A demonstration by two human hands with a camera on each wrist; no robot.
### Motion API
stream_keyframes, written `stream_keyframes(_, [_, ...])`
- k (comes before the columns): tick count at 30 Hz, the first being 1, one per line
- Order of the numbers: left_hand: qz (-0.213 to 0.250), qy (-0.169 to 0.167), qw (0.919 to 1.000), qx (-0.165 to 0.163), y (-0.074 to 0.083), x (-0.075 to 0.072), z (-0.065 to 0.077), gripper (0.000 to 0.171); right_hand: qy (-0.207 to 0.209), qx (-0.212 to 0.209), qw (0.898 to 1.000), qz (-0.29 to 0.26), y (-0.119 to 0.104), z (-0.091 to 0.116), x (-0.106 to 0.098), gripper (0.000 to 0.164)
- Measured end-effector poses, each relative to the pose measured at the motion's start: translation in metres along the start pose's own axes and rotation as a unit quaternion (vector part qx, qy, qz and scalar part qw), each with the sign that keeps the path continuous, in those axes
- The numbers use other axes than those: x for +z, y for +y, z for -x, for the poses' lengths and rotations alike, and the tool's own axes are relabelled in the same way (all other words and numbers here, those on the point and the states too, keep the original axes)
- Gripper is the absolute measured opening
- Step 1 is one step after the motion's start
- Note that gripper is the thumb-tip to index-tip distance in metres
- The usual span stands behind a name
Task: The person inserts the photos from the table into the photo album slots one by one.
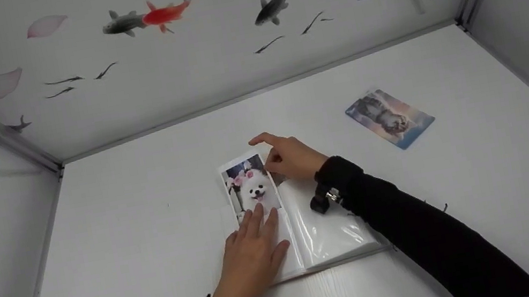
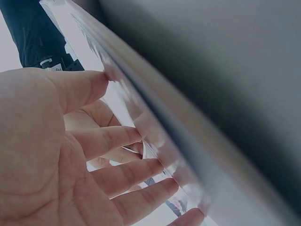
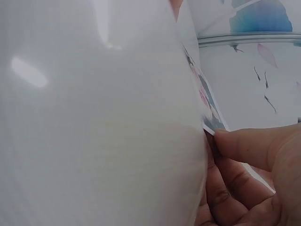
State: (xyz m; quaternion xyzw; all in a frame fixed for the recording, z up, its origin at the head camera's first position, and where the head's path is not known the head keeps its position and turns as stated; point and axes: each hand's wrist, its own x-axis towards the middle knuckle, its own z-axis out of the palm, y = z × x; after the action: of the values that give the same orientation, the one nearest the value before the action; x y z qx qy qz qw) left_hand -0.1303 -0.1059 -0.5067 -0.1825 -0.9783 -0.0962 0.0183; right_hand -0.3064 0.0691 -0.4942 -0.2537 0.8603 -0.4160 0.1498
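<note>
My left hand splays, right hand pinches one photo; one album, three walls, one card toward the table's far-right corner.

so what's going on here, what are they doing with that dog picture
A person has an album open on the table. Their right hand pinches the dog picture by its right edge, while the left hand rests its fingertips over the picture's lower part. The picture lies at the left page, its top end sticking out past the album; whether its lower end is in a sleeve is hard to tell. Another picture lies apart on the table, to the right.
</note>
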Motion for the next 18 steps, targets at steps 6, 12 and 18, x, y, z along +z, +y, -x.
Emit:
stream_keyframes(6, [0.005,0.004,1.0000,0.002,0.000,-0.002,0.000,0.059,-0.010,0.011,1.000,-0.001,0.002,0.000,0.001,0.049])
stream_keyframes(12, [0.000,-0.012,0.9998,0.014,0.000,-0.014,0.002,0.062,-0.017,0.017,1.000,-0.005,0.004,-0.001,0.001,0.049])
stream_keyframes(18, [-0.001,-0.067,0.9974,0.026,0.002,-0.028,0.008,0.072,-0.026,0.018,0.999,-0.007,0.004,0.000,0.001,0.049])
